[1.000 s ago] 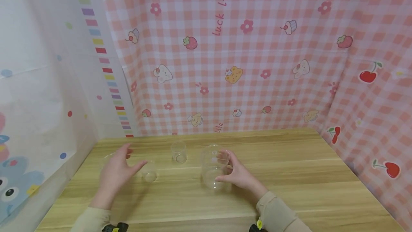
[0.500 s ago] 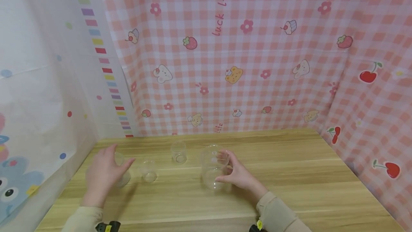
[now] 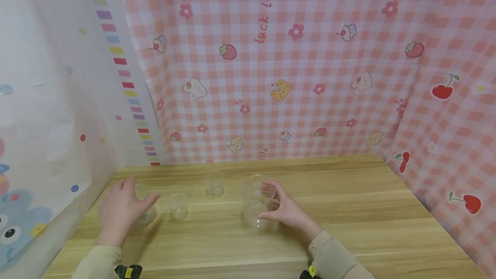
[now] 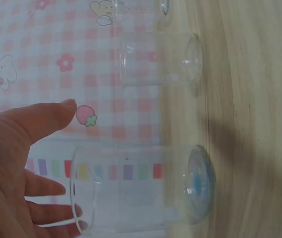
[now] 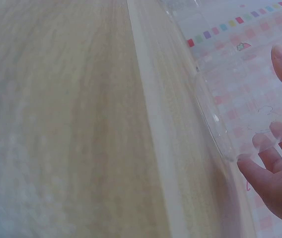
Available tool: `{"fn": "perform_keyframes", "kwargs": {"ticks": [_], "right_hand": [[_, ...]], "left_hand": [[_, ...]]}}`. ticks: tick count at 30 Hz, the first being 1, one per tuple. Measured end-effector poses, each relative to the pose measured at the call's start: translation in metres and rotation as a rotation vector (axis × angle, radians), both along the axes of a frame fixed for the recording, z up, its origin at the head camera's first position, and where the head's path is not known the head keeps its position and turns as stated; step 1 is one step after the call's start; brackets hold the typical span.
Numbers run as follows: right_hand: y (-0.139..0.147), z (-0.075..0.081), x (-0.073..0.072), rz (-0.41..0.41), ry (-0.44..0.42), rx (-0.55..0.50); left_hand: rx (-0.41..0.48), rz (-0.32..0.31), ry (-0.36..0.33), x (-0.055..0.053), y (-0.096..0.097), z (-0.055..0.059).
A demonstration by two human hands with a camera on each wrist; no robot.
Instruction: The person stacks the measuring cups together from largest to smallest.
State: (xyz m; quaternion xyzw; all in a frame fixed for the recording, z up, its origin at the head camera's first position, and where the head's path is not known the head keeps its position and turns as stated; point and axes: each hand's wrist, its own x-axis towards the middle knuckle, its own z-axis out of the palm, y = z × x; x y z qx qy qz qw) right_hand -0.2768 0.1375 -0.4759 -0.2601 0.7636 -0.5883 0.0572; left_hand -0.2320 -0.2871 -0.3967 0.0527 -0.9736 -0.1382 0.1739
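Observation:
Four clear vessels are in play, so several glasses stand upright on the table. With its fingers behind and thumb in front, my right hand (image 3: 288, 210) holds the largest clear glass (image 3: 252, 208) at its right side. My left hand (image 3: 119, 210) is at the far-left clear glass (image 3: 148, 216), thumb and fingers spread apart near its rim. In the left wrist view that glass (image 4: 131, 191) has a bluish tint at its base, and the fingertips (image 4: 76, 210) overlap the rim. The right wrist view has the right hand's fingers (image 5: 267, 148) at the large glass's edge.
A small clear glass (image 3: 179, 209) stands to the right of the left hand. Another small glass (image 3: 215, 184) is farther back, left of the largest one. Checked cloth (image 3: 248, 72) hangs behind the wooden table (image 3: 348, 210).
My left hand has moved left, away from the small glass and to the far-left glass, uncovering more of it. The right hand has stayed on the largest glass.

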Motion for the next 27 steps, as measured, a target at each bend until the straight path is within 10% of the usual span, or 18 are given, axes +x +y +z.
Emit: {"fn": "perform_keyframes", "kwargs": {"ticks": [13, 27], "right_hand": [[0.000, -0.001, -0.001, -0.008, -0.004, 0.002], [0.000, -0.001, -0.001, -0.011, -0.003, -0.003]], "left_hand": [[0.058, 0.059, -0.202, -0.003, -0.008, 0.003], [0.105, 0.053, -0.228, -0.006, -0.013, 0.002]]}}
